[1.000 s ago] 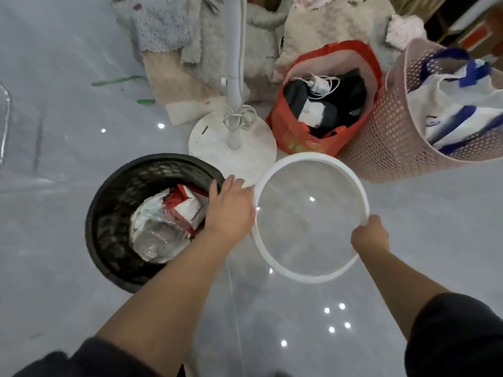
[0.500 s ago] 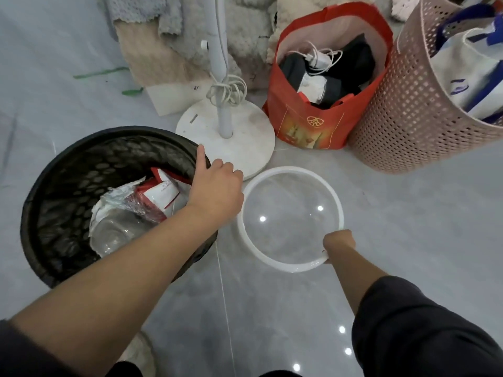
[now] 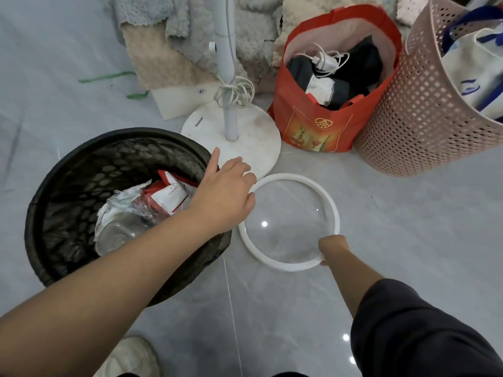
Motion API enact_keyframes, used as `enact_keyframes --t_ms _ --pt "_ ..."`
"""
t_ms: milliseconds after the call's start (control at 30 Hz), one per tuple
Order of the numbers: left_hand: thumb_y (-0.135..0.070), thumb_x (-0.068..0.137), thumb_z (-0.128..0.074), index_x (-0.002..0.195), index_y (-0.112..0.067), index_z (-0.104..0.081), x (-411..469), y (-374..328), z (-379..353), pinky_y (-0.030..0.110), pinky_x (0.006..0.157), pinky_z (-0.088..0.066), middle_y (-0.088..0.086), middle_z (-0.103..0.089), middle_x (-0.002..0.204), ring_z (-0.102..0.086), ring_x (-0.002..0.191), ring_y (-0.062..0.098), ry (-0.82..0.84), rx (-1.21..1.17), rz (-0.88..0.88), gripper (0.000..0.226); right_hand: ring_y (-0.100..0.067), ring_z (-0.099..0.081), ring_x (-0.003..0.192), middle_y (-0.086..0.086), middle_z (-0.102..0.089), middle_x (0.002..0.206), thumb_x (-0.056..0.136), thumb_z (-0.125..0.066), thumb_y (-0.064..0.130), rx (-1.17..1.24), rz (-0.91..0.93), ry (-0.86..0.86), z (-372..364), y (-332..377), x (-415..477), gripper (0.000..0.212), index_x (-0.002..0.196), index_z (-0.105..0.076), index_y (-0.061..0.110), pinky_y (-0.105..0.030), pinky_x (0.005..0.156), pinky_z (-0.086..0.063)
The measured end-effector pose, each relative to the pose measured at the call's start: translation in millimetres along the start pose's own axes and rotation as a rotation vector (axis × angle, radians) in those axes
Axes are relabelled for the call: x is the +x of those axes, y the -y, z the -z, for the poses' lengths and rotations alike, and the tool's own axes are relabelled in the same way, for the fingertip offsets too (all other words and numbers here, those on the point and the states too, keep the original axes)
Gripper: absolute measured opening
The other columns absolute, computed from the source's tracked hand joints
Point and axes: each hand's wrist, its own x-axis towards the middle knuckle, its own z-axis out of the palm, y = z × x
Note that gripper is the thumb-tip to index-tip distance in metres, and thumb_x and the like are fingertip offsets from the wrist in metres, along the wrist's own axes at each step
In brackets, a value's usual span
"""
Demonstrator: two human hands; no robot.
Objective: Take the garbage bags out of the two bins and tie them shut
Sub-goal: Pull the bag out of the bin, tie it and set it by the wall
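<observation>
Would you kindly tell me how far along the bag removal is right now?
Done: the white ring is off the black bin. In hand: the right hand grips it; the left hand hovers open over the bin's rim. Left: the black bag still lines the bin, trash inside, neither lifted nor tied; no tied bag is visible.

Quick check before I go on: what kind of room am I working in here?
Most likely a lived-in room of a home, perhaps a bedroom or storage corner. A pedestal fan base, a pink perforated basket and fluffy blankets piled on the glossy tile floor point to that.
</observation>
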Motion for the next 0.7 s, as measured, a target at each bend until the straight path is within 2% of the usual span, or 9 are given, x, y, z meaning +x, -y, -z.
enact_keyframes --t_ms 100,167,267,300,367,467,567,633,700 --pt "-0.038 0.093 -0.028 0.139 -0.017 -0.042 -15.6 8.7 4.6 0.044 0.117 0.005 0.006 -0.027 0.155 -0.013 0.147 0.02 -0.008 -0.024 -0.062 0.052 -0.035 -0.062 0.089 -0.013 -0.054 0.085 0.087 -0.049 0.007 -0.014 0.036 0.0 0.8 7.1 -16.1 0.041 0.127 -0.047 -0.003 -0.038 0.079 -0.054" --pt "-0.046 0.09 -0.016 0.145 -0.019 -0.032 -28.9 14.4 9.0 0.043 0.118 0.0 0.004 -0.019 0.158 -0.009 0.148 0.018 -0.001 0.002 -0.079 0.063 -0.036 -0.06 0.102 -0.012 -0.052 0.091 0.089 -0.047 0.007 0.006 0.111 0.031 -1.5 21.1 -35.7 0.04 0.128 -0.048 -0.005 -0.035 0.079 -0.047" --pt "-0.048 0.092 -0.016 0.148 -0.022 -0.023 -53.0 27.5 17.4 0.04 0.12 -0.002 -0.001 -0.015 0.159 -0.006 0.147 0.013 0.009 -0.025 -0.06 0.063 -0.031 -0.056 0.102 -0.014 -0.056 0.114 0.09 -0.049 0.012 0.108 0.299 0.143 -13.1 49.1 -78.4 0.051 0.139 -0.04 0.001 -0.035 0.083 -0.048" --pt "-0.048 0.092 -0.017 0.148 -0.022 -0.024 -62.5 34.5 21.0 0.039 0.12 -0.002 -0.003 -0.017 0.158 -0.006 0.147 0.011 0.009 -0.038 -0.035 0.062 -0.028 -0.055 0.103 -0.013 -0.054 0.123 0.091 -0.05 0.014 0.161 0.362 0.215 -17.7 58.0 -96.0 0.052 0.141 -0.039 0.003 -0.039 0.09 -0.05" --pt "-0.048 0.092 -0.017 0.147 -0.023 -0.027 -82.7 53.6 28.3 0.037 0.119 -0.003 -0.004 -0.023 0.157 -0.011 0.146 0.011 0.007 -0.042 0.036 0.062 -0.023 -0.056 0.104 -0.009 -0.055 0.12 0.094 -0.048 0.021 0.258 0.441 0.4 -27.3 74.8 -131.6 0.044 0.134 -0.046 0.004 -0.045 0.093 -0.05" --pt "-0.046 0.091 -0.02 0.143 -0.022 -0.035 -114.9 85.3 36.3 0.037 0.118 -0.005 -0.003 -0.032 0.153 -0.019 0.145 0.013 -0.004 -0.014 0.178 0.059 -0.022 -0.063 0.103 -0.003 -0.065 0.115 0.094 -0.045 0.043 0.268 0.446 0.656 -35.3 93.1 -182.6 0.042 0.12 -0.058 0.013 -0.037 0.078 -0.056" --pt "-0.041 0.091 -0.027 0.134 -0.019 -0.048 -145.9 106.6 38.4 0.041 0.119 -0.007 -0.001 -0.044 0.146 -0.026 0.143 0.016 -0.04 0.004 0.292 0.053 -0.019 -0.064 0.089 0.002 -0.069 0.091 0.091 -0.043 0.056 0.295 0.459 0.669 -40.9 97.8 -210.1 0.046 0.102 -0.067 0.018 -0.034 0.074 -0.056" --pt "-0.038 0.089 -0.029 0.125 -0.017 -0.057 -163.7 114.9 34.6 0.045 0.119 -0.005 0.001 -0.049 0.142 -0.029 0.142 0.019 -0.097 -0.004 0.356 0.051 -0.021 -0.064 0.09 0.002 -0.069 0.091 0.092 -0.041 0.056 0.334 0.455 0.628 -42.6 96.2 -215.3 0.048 0.102 -0.067 0.017 -0.035 0.074 -0.055" --pt "-0.031 0.089 -0.039 0.122 -0.016 -0.059 -178.2 120.8 29.7 0.047 0.118 -0.004 0.004 -0.046 0.144 -0.026 0.143 0.021 -0.16 -0.024 0.455 0.041 -0.021 -0.064 0.084 0.0 -0.069 0.088 0.091 -0.044 0.055 0.347 0.471 0.587 -41.1 93.4 -219.5 0.05 0.104 -0.067 0.012 -0.033 0.065 -0.054"
